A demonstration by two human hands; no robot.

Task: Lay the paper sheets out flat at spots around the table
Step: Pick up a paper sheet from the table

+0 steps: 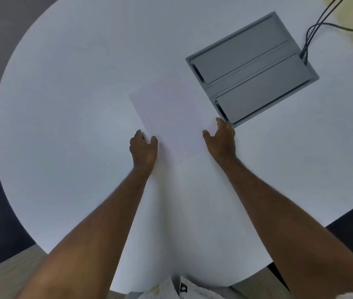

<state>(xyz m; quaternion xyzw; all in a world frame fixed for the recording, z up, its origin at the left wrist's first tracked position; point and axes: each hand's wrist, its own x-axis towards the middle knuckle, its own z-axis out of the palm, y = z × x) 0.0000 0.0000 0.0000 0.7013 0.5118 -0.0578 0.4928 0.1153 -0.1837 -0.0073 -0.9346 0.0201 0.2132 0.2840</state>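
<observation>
A white paper sheet [171, 117] lies turned at an angle near the middle of the round white table [67, 117]. My left hand [143, 148] rests at the sheet's near left edge, thumb on top of the paper and fingers curled at its border. My right hand [221, 139] is at the sheet's right edge, fingers spread and touching the paper. The sheet looks flat against the tabletop; its near corner shows a thin shadow line. Whether more than one sheet is stacked there cannot be told.
A grey rectangular cable hatch [251, 70] is set into the table just right of the sheet, close to my right hand. Black cables [313, 29] run from its far corner off the table's edge. Dark floor and wood flooring surround the table.
</observation>
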